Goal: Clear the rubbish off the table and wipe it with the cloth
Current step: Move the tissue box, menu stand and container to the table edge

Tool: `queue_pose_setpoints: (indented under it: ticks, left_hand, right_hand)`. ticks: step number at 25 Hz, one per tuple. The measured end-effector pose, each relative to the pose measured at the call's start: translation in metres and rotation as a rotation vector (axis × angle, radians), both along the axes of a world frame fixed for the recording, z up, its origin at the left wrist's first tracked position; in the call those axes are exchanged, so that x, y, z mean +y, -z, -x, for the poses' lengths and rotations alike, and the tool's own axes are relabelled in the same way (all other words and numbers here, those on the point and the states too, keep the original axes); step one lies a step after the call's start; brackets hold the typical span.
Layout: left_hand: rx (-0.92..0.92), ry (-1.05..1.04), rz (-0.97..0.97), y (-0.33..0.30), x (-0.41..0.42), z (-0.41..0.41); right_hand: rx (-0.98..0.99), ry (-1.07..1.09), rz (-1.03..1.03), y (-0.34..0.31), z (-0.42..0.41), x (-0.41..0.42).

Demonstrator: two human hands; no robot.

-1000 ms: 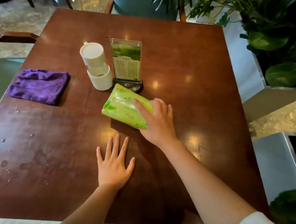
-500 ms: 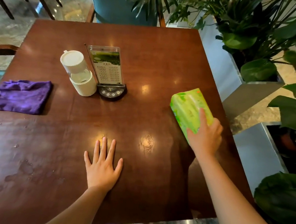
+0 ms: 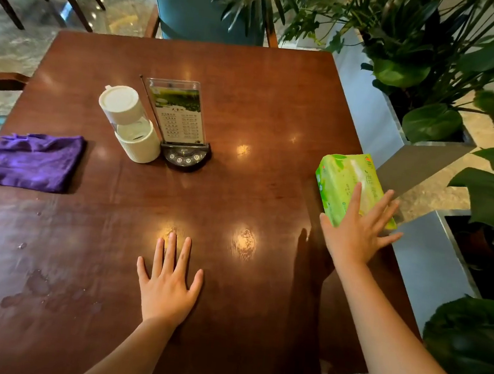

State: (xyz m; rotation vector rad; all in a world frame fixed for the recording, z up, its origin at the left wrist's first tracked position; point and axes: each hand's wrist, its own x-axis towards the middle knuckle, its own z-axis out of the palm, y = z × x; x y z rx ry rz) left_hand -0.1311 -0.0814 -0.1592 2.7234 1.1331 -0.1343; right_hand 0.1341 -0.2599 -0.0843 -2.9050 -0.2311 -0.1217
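Note:
A green tissue pack (image 3: 343, 181) lies at the right edge of the brown wooden table (image 3: 262, 104). My right hand (image 3: 356, 230) has its fingers spread straight over the pack's near end, touching it or just above it. My left hand (image 3: 168, 284) lies flat on the table near the front, palm down, fingers straight. A folded purple cloth (image 3: 31, 161) rests at the table's left edge. Water drops and wet smears (image 3: 3, 293) cover the front left of the tabletop.
A white lidded container (image 3: 131, 124) and a menu stand on a black call-button base (image 3: 182, 120) stand left of the table's middle. Metal planters with leafy plants (image 3: 427, 122) line the right side. A teal chair (image 3: 203, 4) stands behind the table.
My right hand carried the green pack from the table's middle to the right edge, and its fingers have now straightened over it. My left hand has stayed flat on the table.

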Motion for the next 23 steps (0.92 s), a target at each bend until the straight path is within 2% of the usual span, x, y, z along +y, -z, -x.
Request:
queue_pose_setpoints:
  ticks: [4, 9, 13, 15, 18, 23]
  left_hand:
    - [-0.006, 0.001, 0.005, -0.001, 0.001, 0.000]
    - [-0.038, -0.025, 0.025, 0.000, 0.002, 0.001]
    - [-0.044, -0.016, 0.018, 0.001, 0.001, 0.003]
    - [-0.049, -0.009, 0.005, 0.001, 0.001, 0.002]
    - [-0.058, -0.006, 0.004, 0.000, 0.002, -0.001]
    - [-0.062, -0.004, -0.001, -0.001, 0.002, -0.001]
  right_hand:
    - [-0.139, -0.312, -0.040, -0.006, 0.033, 0.052]
    - [0.124, -0.614, -0.248, -0.016, 0.054, 0.139]
    - [0.031, -0.798, -0.322, -0.042, 0.043, 0.201]
    - [-0.016, -0.830, -0.299, -0.059, 0.029, 0.232]
    - [0.014, -0.852, -0.273, -0.075, 0.012, 0.266]
    - [-0.104, -0.747, -0.433, -0.082, 0.006, 0.270]
